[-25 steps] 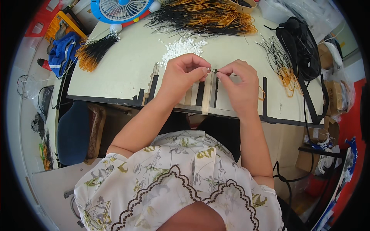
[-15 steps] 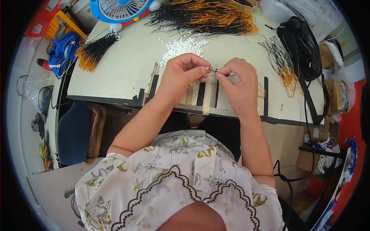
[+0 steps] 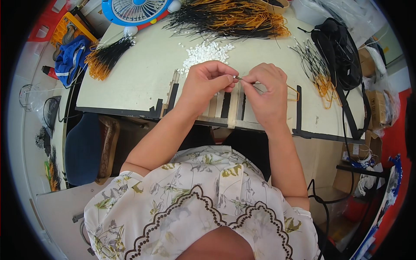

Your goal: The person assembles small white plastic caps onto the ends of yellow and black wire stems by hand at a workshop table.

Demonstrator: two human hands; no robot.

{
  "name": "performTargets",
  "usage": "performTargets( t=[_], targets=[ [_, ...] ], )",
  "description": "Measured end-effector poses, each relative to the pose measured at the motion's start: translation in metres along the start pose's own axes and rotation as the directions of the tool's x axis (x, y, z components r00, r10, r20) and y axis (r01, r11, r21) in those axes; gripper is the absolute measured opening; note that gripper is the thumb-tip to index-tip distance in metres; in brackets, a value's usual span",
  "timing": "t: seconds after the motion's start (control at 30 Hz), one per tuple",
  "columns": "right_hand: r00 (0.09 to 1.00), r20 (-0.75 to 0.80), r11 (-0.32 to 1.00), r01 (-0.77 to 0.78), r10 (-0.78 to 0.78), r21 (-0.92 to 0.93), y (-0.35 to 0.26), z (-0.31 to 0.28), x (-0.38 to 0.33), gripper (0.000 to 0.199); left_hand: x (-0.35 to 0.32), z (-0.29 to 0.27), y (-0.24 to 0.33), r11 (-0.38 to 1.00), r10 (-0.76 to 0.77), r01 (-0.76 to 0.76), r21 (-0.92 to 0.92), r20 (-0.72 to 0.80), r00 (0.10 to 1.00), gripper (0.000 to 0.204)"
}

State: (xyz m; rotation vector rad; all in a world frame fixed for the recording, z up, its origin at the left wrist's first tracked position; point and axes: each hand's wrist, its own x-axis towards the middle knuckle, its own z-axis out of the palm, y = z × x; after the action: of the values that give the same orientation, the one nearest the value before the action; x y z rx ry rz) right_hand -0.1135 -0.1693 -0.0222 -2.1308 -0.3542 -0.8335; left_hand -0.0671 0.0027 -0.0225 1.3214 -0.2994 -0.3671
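Observation:
Above the front part of the table, my two hands meet fingertip to fingertip. My left hand [image 3: 201, 86] is closed in a pinch on a small white connector [image 3: 235, 77]. Thumb and fingers of my right hand [image 3: 269, 93] pinch a thin black wire [image 3: 239, 78] whose tip is at the connector; whether it sits inside is too small to tell. An orange wire loop [image 3: 294, 93] sticks out to the right of my right hand, seemingly the same cable's other end. Just beyond my left hand lies a pile of small white connectors [image 3: 207, 53].
A large bundle of black and orange wires [image 3: 229, 19] lies at the back, with smaller wire bundles at left [image 3: 108, 56] and right [image 3: 320, 78]. A blue fan [image 3: 138, 9] stands back left, a black bag [image 3: 342, 56] at right. Dark tape strips [image 3: 226, 104] mark the front edge.
My right hand has shifted slightly left, toward my left hand, bringing the wire closer to the connector. More of the orange loop shows at its right.

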Motion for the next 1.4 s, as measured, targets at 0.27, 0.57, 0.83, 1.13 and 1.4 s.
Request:
performTargets(
  t=[0.27,0.57,0.83,1.13,1.4],
  targets=[
    [0.993,0.073,0.971,-0.110,0.096,0.214,0.007,0.000,0.001,0.010,0.001,0.001,0.001,1.000,0.005,-0.005,0.004,-0.012,1.000,0.011],
    [0.998,0.049,0.992,-0.053,0.047,0.118,0.008,0.001,-0.002,0.012,-0.001,0.002,-0.001,0.999,0.025,-0.025,0.029,0.011,1.000,0.012],
    [0.994,0.083,0.989,-0.077,0.066,0.130,0.011,0.001,-0.003,0.009,0.002,0.002,-0.005,0.997,0.045,-0.048,0.068,0.036,0.998,0.014],
    [0.990,0.107,0.991,-0.098,0.088,0.090,0.002,-0.004,0.001,0.012,-0.001,0.004,-0.006,0.957,0.126,-0.118,0.265,-0.014,0.992,0.012],
    [0.945,0.241,0.971,-0.191,0.222,-0.146,0.011,-0.040,-0.005,0.009,0.005,-0.020,0.013,0.950,0.193,-0.154,0.270,-0.122,0.974,0.007]
  ],
)
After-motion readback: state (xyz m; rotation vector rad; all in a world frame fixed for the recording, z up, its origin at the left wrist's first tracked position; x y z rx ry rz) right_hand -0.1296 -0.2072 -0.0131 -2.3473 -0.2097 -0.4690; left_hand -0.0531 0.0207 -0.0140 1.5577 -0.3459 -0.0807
